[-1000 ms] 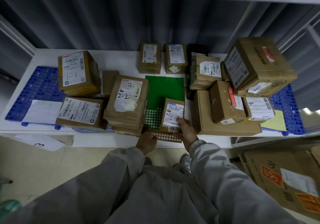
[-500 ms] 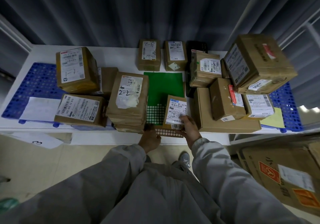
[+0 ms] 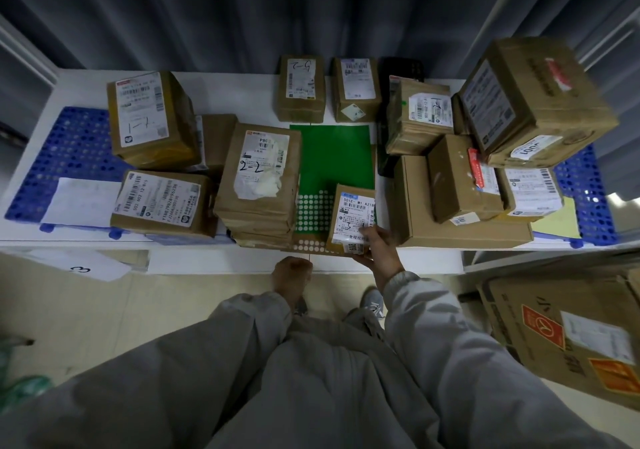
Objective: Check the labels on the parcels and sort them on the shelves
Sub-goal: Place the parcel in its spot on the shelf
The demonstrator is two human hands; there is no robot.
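Your right hand (image 3: pixel 379 252) grips the small brown cardboard parcel with the white printed label (image 3: pixel 353 218) at its near right corner — thumb on the label face, fingers curled under the near edge. The parcel rests on the green sheet with rows of white round stickers (image 3: pixel 332 161), at the front edge of the white shelf board (image 3: pixel 86 88), at 6 o'clock of the shelf.

Your left hand (image 3: pixel 291 275) hangs just in front of the shelf edge at 7 o'clock of the parcel, fingers curled into a loose fist, holding nothing and clear of the sheet.

At 9 o'clock of the held parcel, just beside the sheet, stands a stack of flat brown parcels with a top label hand-marked "2-2" (image 3: pixel 259 178). At 3 o'clock lies a wide flat brown carton (image 3: pixel 460 232) carrying smaller boxes. At 12 o'clock, beyond the sheet, two small upright brown parcels stand side by side — the left one marked "5-2" (image 3: pixel 300 84). A blue perforated plastic mat (image 3: pixel 65 150) covers the shelf at the far left.
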